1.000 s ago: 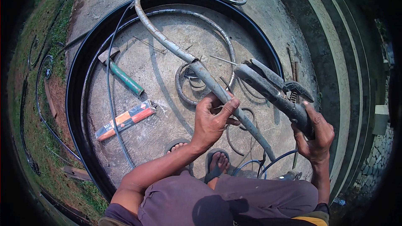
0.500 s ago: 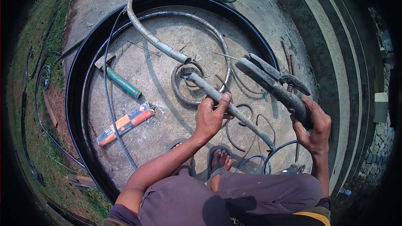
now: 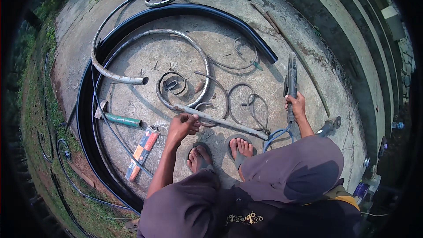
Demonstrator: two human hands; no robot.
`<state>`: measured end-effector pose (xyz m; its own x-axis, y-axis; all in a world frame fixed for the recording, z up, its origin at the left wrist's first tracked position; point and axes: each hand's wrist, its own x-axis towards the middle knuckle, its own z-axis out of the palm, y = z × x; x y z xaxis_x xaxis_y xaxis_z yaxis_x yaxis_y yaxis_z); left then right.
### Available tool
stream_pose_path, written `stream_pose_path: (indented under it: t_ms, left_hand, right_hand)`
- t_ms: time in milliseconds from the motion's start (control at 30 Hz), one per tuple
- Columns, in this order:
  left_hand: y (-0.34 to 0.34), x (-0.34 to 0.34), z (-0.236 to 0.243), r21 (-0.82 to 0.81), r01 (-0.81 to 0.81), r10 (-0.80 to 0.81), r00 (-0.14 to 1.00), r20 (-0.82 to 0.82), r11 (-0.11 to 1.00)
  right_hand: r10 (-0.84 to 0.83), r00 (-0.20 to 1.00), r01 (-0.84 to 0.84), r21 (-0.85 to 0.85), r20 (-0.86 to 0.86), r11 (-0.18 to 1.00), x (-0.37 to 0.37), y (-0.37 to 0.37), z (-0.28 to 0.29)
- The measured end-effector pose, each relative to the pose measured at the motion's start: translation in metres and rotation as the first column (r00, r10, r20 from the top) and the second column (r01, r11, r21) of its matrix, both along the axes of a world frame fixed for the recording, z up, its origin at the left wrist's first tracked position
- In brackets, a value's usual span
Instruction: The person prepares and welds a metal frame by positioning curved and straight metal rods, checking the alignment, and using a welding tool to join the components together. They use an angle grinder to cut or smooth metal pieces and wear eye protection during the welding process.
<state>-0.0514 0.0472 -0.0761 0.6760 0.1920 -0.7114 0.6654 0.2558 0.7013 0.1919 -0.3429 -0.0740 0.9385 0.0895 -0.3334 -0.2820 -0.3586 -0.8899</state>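
Observation:
My left hand (image 3: 183, 127) is curled, thumb against fingers, at the near edge of a grey metal tube (image 3: 229, 122). The tube slants across the concrete beside a coiled metal ring. Whether my fingers touch it, or pinch something small, I cannot tell. In my right hand (image 3: 297, 107) is a dark welding electrode holder (image 3: 291, 77), held upright with its jaws pointing away from me. A blue cable runs from its lower end. Beyond my left hand lies the open end of a curved silvery pipe (image 3: 128, 79).
A black curved channel (image 3: 83, 119) sweeps around the left and far side. Inside it lie a green-handled hammer (image 3: 123, 120), an orange-and-blue packet (image 3: 143, 152) and loose wire loops (image 3: 251, 94). A long rod (image 3: 304, 61) lies at the right. My sandalled feet (image 3: 200, 158) stand close by.
The electrode holder has swung from slanting left to upright. The tube sits lower, its far end no longer over the small coil, and my left fingers have come off its upper side. My view has shifted.

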Motion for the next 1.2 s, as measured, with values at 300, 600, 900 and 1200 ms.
stream_pose_path:
  t_ms: [300, 600, 900, 1200]
  left_hand:
    - [-0.001, -0.045, 0.292, 0.536, 0.211, -0.538, 0.612, 0.579, 0.817]
    - [-0.104, -0.067, 0.265, -0.121, 0.872, -0.356, 0.316, 0.880, 0.474]
    - [-0.049, -0.093, 0.351, 0.426, -0.219, -0.323, 0.388, 0.863, 0.878]
    - [-0.022, -0.075, 0.423, 0.430, -0.864, -0.318, 0.343, 0.884, 0.263]
  right_hand:
    - [-0.500, 0.852, 0.493, -0.084, -0.154, 0.866, -0.049, -0.070, -0.023]
    - [0.029, 0.986, -0.147, -0.778, -0.163, 0.611, -0.032, -0.055, 0.007]
    - [0.359, 0.704, -0.532, 0.121, 0.613, 0.838, -0.007, 0.071, 0.261]
    - [0.527, 0.085, -0.897, -0.165, 0.845, 0.410, -0.030, 0.158, 0.388]
